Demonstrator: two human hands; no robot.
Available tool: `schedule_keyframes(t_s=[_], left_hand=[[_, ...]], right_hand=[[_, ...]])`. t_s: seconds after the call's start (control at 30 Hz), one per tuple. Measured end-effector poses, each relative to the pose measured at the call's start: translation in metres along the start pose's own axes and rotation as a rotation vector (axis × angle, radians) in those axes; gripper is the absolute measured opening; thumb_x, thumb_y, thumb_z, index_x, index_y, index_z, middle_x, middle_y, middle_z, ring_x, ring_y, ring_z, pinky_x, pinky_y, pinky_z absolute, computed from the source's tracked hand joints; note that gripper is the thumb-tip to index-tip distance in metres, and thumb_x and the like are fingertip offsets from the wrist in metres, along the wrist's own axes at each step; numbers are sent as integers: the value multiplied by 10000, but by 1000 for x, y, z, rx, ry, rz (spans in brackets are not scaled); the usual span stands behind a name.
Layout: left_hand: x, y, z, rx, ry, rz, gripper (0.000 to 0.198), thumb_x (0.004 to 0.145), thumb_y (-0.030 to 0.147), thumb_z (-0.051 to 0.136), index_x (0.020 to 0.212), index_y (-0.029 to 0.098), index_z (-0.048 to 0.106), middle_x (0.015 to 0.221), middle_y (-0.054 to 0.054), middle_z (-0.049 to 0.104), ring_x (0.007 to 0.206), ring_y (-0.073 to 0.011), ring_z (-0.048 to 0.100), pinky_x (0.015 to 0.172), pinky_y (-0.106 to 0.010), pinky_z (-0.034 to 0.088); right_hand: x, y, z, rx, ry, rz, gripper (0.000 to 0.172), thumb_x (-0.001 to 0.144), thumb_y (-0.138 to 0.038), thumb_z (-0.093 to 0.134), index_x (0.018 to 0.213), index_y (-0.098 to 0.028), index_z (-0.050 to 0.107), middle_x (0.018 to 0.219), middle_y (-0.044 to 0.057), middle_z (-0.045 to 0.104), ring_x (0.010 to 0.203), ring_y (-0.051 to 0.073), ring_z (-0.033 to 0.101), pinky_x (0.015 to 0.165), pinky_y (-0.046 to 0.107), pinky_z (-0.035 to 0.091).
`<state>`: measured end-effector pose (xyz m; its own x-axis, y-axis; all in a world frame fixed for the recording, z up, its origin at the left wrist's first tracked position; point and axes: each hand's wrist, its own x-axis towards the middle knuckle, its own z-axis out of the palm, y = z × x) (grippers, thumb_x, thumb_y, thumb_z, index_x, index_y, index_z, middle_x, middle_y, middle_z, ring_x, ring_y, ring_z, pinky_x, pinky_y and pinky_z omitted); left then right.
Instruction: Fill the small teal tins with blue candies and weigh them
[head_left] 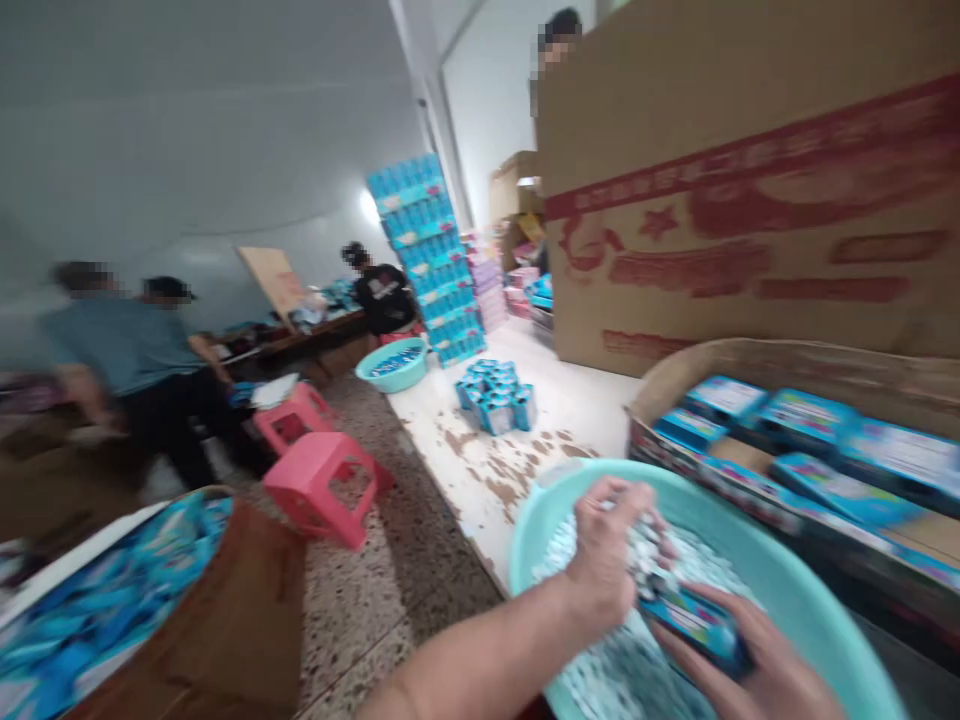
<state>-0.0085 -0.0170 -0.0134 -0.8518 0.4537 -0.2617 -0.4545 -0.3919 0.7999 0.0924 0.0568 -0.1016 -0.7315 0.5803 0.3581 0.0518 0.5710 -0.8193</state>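
My right hand (pixel 772 655) grips a small blue box (pixel 694 618) with a printed front, tilted over a turquoise basin (pixel 814 575). Over the same basin, my left hand (pixel 611 545) is closed, its fingers curled around small white pieces (pixel 646 552) beside the upper end of the box. Many more of the white pieces (pixel 720 572) lie in the basin below both hands. Blur hides their exact shape.
An open carton (pixel 645 400) of blue boxes stands at right, before a large cardboard box (pixel 735 240). Grouped blue boxes (pixel 495 395) sit on the worn white table (pixel 450 450). Pink stools (pixel 330 480) and a carton of blue packages (pixel 262 580) are left. Several people work beyond.
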Motion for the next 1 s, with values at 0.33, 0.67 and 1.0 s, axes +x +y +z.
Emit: schedule_keyframes(t_s=[0.33,0.67,1.0], left_hand=[[4,-1,9,161,-107,41,372,693,388,714,921,205,484,638,49,566,509,-99,569,473,-179,430],[5,-3,10,184,-117,149,369,739,457,678,654,168,465,578,40,520,472,-72,500,461,-182,402],[2,-5,11,207,-167,107,397,724,466,696,611,153,480,587,34,500,442,-50,453,404,-168,330]], right_hand=[[5,-47,-23,101,-96,154,263,732,-308,659,978,-224,618,975,48,646,927,247,602,795,355,464],[9,-51,-22,166,-86,186,277,721,-268,686,983,-215,611,981,39,624,940,238,577,813,348,437],[6,-58,-28,149,-37,180,259,723,-238,687,968,-214,607,943,31,614,911,229,576,790,337,440]])
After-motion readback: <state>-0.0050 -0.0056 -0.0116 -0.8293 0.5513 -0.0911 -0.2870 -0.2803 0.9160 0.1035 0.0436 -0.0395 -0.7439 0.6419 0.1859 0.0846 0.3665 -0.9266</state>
